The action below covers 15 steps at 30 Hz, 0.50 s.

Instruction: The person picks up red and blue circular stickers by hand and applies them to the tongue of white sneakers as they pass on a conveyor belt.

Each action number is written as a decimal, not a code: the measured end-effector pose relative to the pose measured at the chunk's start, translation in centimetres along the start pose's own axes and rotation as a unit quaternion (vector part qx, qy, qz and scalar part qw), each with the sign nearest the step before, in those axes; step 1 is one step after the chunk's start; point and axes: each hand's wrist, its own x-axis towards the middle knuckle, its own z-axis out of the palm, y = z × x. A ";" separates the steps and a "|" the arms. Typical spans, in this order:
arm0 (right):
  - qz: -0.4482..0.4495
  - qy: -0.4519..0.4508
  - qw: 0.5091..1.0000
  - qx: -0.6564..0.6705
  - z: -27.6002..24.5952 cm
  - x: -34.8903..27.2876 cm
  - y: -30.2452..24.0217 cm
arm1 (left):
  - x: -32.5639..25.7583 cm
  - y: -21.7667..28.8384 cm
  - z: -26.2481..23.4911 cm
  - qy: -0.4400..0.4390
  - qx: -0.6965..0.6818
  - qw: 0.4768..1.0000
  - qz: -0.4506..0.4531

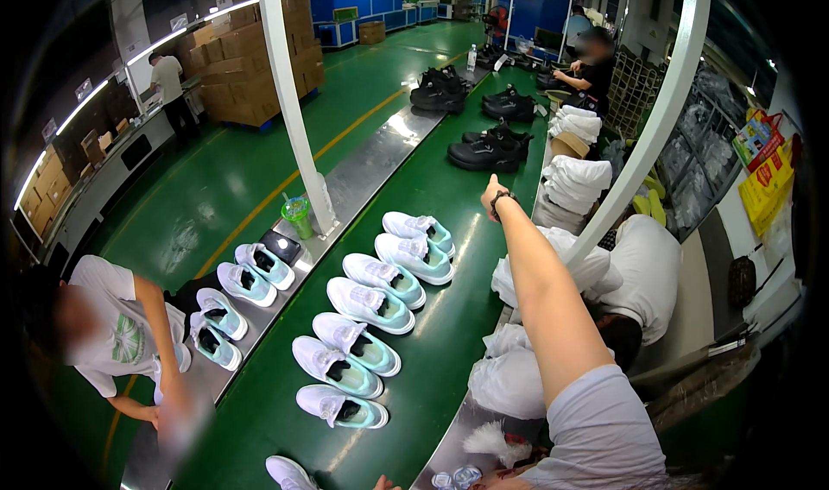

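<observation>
Shiny green floor [199,205] fills the big workroom, and a long, smooth green table top [458,317] with grey metal edges runs under and past the fingers. The right hand [491,195] reaches far out over it. Its fingers look bunched, with one poking ahead, but they are too small to tell if they pinch anything. Just past the fingertips sits a pair of chunky black shoes [488,151]; a thin gap seems to lie between. More dark, chunky shoes [509,106] stand farther past the fingers. To the right of the fingers are puffy white wrapped bundles [574,183].

Nearer than these fingers, and to their left, stand soft white shoes with pale mint insides [371,304]. Only a bit of the left hand [386,483] peeks in at the bottom, so I cannot tell if its fingers are spread or pressed together. One more white shoe [289,473] lies to their left, well apart.

Some things could go wrong. The arm is stretched so far that a small slip could make the fingertips bump the black pair crooked. The dark band [502,200] behind the fingers could catch on a shoe. And the green drink cup [297,216], left of the right fingers on the metal edge, could tip if someone knocks it — then the white shoes nearby could get wet.
</observation>
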 end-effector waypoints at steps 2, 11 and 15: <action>-0.035 0.068 0.995 -0.071 0.5 0.5 0.8 | 0.0 0.3 0.2 0.022 -0.019 0.999 0.012; -0.057 0.047 0.997 -0.023 -2.3 -2.5 0.3 | 0.5 1.5 -0.9 -0.023 -0.046 0.998 -0.047; -0.053 0.014 0.998 -0.026 -3.3 -2.0 0.3 | 0.3 0.0 0.1 0.017 -0.080 0.997 -0.009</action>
